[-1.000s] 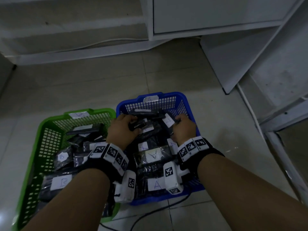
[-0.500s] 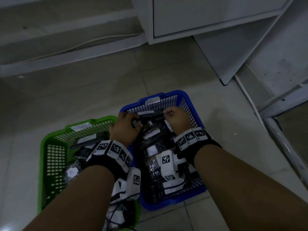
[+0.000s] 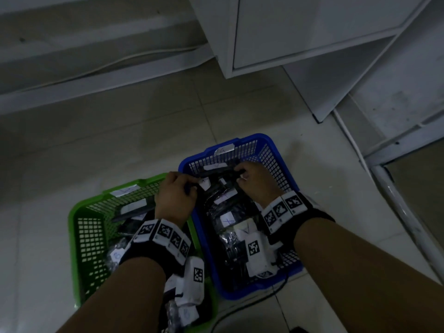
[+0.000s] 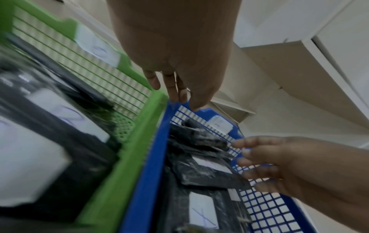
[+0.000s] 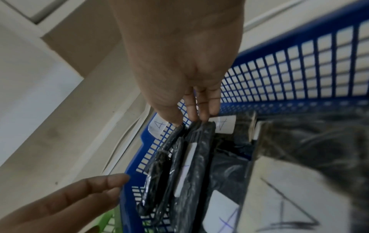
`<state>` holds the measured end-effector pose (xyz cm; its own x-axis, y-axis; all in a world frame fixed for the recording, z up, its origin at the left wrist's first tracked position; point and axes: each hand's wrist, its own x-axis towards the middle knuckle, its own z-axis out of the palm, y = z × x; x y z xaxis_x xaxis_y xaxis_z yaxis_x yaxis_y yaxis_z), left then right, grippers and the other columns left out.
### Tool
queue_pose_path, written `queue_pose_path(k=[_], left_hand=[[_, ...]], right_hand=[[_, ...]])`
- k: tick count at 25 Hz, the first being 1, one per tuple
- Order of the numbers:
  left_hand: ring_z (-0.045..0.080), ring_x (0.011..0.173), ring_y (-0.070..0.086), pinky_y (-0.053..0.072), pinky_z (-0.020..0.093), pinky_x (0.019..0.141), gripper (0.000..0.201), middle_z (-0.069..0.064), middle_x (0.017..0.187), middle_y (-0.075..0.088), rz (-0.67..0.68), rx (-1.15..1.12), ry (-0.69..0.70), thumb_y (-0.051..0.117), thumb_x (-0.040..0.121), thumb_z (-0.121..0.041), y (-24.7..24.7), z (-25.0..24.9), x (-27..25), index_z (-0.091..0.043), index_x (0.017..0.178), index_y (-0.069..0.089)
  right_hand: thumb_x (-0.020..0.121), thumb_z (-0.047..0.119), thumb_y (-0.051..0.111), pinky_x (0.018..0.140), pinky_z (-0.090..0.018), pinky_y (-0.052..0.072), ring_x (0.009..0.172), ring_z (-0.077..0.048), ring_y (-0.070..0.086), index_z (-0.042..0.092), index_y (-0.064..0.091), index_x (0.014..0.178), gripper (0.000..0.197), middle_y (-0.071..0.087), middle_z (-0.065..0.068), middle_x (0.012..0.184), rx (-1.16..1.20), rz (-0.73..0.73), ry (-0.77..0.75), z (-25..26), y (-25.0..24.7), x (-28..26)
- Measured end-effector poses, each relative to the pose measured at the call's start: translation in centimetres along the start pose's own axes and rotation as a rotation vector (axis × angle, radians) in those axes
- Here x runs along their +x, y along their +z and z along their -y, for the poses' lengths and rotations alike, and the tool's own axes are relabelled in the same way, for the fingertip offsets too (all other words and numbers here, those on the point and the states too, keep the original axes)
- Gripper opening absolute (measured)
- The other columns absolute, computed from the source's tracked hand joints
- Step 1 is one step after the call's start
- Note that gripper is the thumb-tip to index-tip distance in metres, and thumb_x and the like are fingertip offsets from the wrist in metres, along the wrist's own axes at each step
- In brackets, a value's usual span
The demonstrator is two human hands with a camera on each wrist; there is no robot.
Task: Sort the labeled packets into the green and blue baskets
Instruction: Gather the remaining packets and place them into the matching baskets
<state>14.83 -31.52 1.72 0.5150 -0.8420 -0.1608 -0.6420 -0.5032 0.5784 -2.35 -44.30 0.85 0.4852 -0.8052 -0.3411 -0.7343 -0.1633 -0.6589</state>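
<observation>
The green basket [image 3: 72, 212] sits on the left and the blue basket [image 3: 271, 143] on the right, touching side by side on the floor. Both hold black packets with white labels [image 3: 225, 219]. The blue basket carries a tag marked A [image 3: 223, 149]. At its far end, several packets stand on edge [image 5: 189, 157]. My right hand [image 3: 240, 174] rests its straight fingers [image 5: 201, 110] on the tops of those packets. My left hand [image 3: 189, 186] touches the blue basket's near-left rim with straight fingers [image 4: 175, 93] and holds nothing.
A white cabinet [image 3: 300, 32] and a leaning white board [image 3: 336, 80] stand beyond the baskets. A pale metal frame [image 3: 396, 200] runs along the right. A dark cable [image 3: 252, 301] lies on the tiles in front of the blue basket.
Both hands have moved to the far end of the blue basket, the right one shifting left onto the upright packets. The view has tilted, so the baskets sit lower in the frame.
</observation>
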Motion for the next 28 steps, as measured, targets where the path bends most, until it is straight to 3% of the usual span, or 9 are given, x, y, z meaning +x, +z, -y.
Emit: queue_pose_path(k=[2, 7, 11, 15, 18, 20, 23, 26, 28], left_hand=[[0.029, 0.101, 0.057, 0.049, 0.047, 0.087, 0.019, 0.006, 0.110, 0.054, -0.013, -0.005, 0.013, 0.062, 0.083, -0.015, -1.1, 0.7, -0.7, -0.022, 0.099, 0.068], [0.032, 0.092, 0.058, 0.051, 0.041, 0.079, 0.020, 0.009, 0.111, 0.055, 0.045, -0.020, -0.049, 0.055, 0.085, -0.016, -3.4, 2.1, -1.9, -0.017, 0.102, 0.067], [0.029, 0.100, 0.055, 0.046, 0.032, 0.082, 0.023, 0.009, 0.110, 0.056, 0.102, -0.081, -0.070, 0.055, 0.086, -0.007, -3.3, 2.1, -2.3, -0.016, 0.103, 0.066], [0.025, 0.101, 0.054, 0.041, 0.026, 0.087, 0.023, 0.007, 0.106, 0.058, 0.060, -0.141, 0.002, 0.057, 0.085, -0.002, -2.3, 1.7, -2.2, -0.015, 0.101, 0.067], [0.026, 0.101, 0.055, 0.043, 0.032, 0.090, 0.026, 0.006, 0.103, 0.059, -0.013, -0.159, 0.068, 0.058, 0.083, 0.000, -1.1, 1.1, -2.3, -0.015, 0.102, 0.067], [0.030, 0.102, 0.055, 0.045, 0.039, 0.092, 0.025, 0.006, 0.108, 0.060, -0.038, -0.117, 0.072, 0.057, 0.083, -0.012, 0.1, 0.6, -2.5, -0.017, 0.106, 0.066], [0.030, 0.111, 0.052, 0.036, 0.033, 0.095, 0.046, 0.000, 0.121, 0.060, 0.002, 0.014, 0.030, 0.041, 0.081, -0.046, 2.2, -0.3, -3.0, -0.026, 0.116, 0.064], [0.029, 0.119, 0.046, 0.033, 0.036, 0.099, 0.064, -0.007, 0.130, 0.056, -0.008, 0.182, -0.016, 0.030, 0.075, -0.066, 3.7, -1.1, -3.6, -0.034, 0.122, 0.061], [0.029, 0.121, 0.043, 0.036, 0.041, 0.099, 0.068, -0.007, 0.129, 0.056, -0.021, 0.218, -0.070, 0.029, 0.072, -0.070, 4.1, -1.7, -3.9, -0.035, 0.122, 0.060]], right_hand=[[0.086, 0.015, 0.061, 0.088, -0.038, 0.054, 0.102, -0.025, 0.061, 0.017, 0.063, 0.111, 0.025, 0.060, -0.012, 0.117, -0.034, 0.022, -0.014, 0.7, -0.3, -0.5], [0.089, 0.013, 0.060, 0.089, -0.029, 0.051, 0.099, -0.023, 0.062, 0.008, 0.067, 0.107, 0.020, 0.065, -0.012, 0.111, -0.115, 0.107, -0.090, 3.7, -1.0, -1.6], [0.090, 0.017, 0.058, 0.088, -0.025, 0.047, 0.104, -0.023, 0.061, 0.011, 0.065, 0.109, 0.020, 0.065, -0.008, 0.113, -0.180, 0.168, -0.044, 4.4, -0.8, -2.0], [0.092, 0.014, 0.054, 0.081, -0.026, 0.048, 0.101, -0.025, 0.061, 0.013, 0.057, 0.118, 0.026, 0.064, -0.010, 0.112, -0.048, 0.111, 0.042, 3.9, -0.1, -1.2], [0.090, 0.014, 0.055, 0.086, -0.029, 0.050, 0.102, -0.025, 0.061, 0.018, 0.050, 0.126, 0.037, 0.064, -0.010, 0.115, 0.085, 0.123, 0.077, 3.0, 0.0, 0.6], [0.090, 0.014, 0.057, 0.095, -0.034, 0.048, 0.110, -0.025, 0.059, 0.019, 0.047, 0.132, 0.044, 0.060, -0.007, 0.124, 0.202, 0.158, 0.100, 2.3, 0.1, 2.1], [0.093, 0.018, 0.053, 0.104, -0.039, 0.044, 0.119, -0.026, 0.055, 0.017, 0.049, 0.136, 0.042, 0.055, -0.008, 0.134, 0.357, 0.235, 0.161, 0.9, 0.8, 4.0], [0.096, 0.022, 0.049, 0.083, -0.031, 0.050, 0.099, -0.024, 0.062, 0.016, 0.061, 0.122, 0.029, 0.065, -0.007, 0.111, 0.603, 0.186, 0.279, 0.3, 0.8, 4.6], [0.090, 0.024, 0.061, 0.073, -0.030, 0.054, 0.080, -0.020, 0.064, 0.012, 0.067, 0.098, 0.016, 0.068, -0.005, 0.091, 0.710, -0.044, 0.272, -0.2, 0.1, 4.4]])
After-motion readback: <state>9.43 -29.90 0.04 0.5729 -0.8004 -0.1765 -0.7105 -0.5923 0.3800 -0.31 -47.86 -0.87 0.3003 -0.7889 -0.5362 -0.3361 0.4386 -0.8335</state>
